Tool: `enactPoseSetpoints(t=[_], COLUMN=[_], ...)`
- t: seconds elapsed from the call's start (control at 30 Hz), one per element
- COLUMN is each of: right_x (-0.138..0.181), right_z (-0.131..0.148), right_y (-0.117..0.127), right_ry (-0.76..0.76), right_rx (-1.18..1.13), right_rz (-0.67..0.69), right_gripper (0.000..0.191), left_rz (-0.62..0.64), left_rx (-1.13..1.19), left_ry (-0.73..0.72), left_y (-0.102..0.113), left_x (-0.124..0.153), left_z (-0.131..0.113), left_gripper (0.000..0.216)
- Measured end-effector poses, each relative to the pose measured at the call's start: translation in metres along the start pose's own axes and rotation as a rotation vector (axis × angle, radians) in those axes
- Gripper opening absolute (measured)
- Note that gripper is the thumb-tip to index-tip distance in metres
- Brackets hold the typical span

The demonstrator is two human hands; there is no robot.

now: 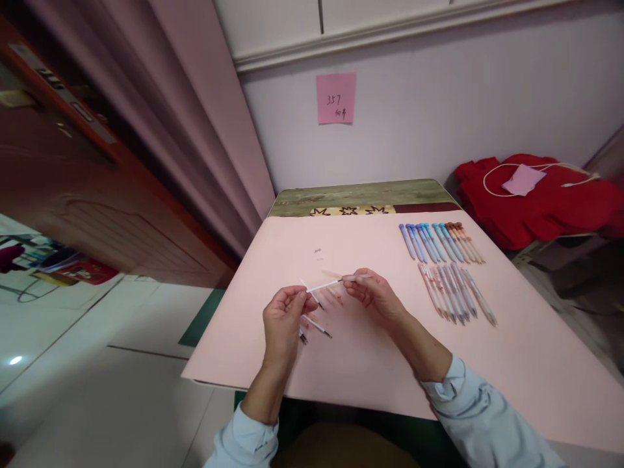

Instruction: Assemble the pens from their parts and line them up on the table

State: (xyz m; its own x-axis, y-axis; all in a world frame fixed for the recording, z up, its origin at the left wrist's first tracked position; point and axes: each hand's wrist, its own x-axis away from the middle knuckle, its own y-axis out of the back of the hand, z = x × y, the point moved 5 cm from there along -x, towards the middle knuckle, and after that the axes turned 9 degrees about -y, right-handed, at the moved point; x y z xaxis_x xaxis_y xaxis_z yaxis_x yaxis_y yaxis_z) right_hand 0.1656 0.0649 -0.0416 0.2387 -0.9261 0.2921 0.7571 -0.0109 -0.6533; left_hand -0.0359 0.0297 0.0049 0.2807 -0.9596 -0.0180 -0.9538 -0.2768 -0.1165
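A thin white pen refill (324, 285) is held nearly level above the table between my two hands. My left hand (285, 318) pinches one end of it between thumb and fingers. At the refill's dark-tipped other end, my right hand (373, 296) is closed on a small pale pen part (355, 278), mostly covered by the fingers. Whether the tip is inside that part I cannot tell. Below and beside my left hand lie loose refills (318, 326) with dark tips, partly hidden by it. Clear printed pen barrels (334, 298) lie under the held refill.
At the table's right lie a row of blue and brown-topped pens (424, 242) and a row of clear and pinkish pens (448, 292). Small bits (318, 251) lie near the middle of the pink tabletop (370, 370). A red cloth (531, 201) with a white cable sits beyond.
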Motion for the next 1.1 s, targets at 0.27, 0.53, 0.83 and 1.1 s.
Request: enactPoseSetpoints(t=[0.27,0.53,0.83,1.1], right_x=[0.004,0.01,0.009,0.002], right_z=[-0.006,-0.01,-0.003,-0.004], right_y=[-0.007,-0.015,-0.007,0.01], right_ry=[0.015,-0.004,0.05,0.149], right_rx=[0.325,0.466,0.363,0.283], right_rz=[0.07,0.198,0.069,-0.103], right_gripper=[0.028,0.034,0.026,0.024], left_rz=[0.027,0.217,-0.114,-0.062], left_rx=[0.169,-0.015,-0.066,-0.592], left_ry=[0.092,-0.097,-0.168,-0.276], left_y=[-0.018,-0.052,0.022,0.08], left_x=[-0.011,-0.018,-0.042,-0.047], left_z=[-0.003,-0.016,-0.005,0.016], left_gripper=[0.035,0.024,0.036,0.014])
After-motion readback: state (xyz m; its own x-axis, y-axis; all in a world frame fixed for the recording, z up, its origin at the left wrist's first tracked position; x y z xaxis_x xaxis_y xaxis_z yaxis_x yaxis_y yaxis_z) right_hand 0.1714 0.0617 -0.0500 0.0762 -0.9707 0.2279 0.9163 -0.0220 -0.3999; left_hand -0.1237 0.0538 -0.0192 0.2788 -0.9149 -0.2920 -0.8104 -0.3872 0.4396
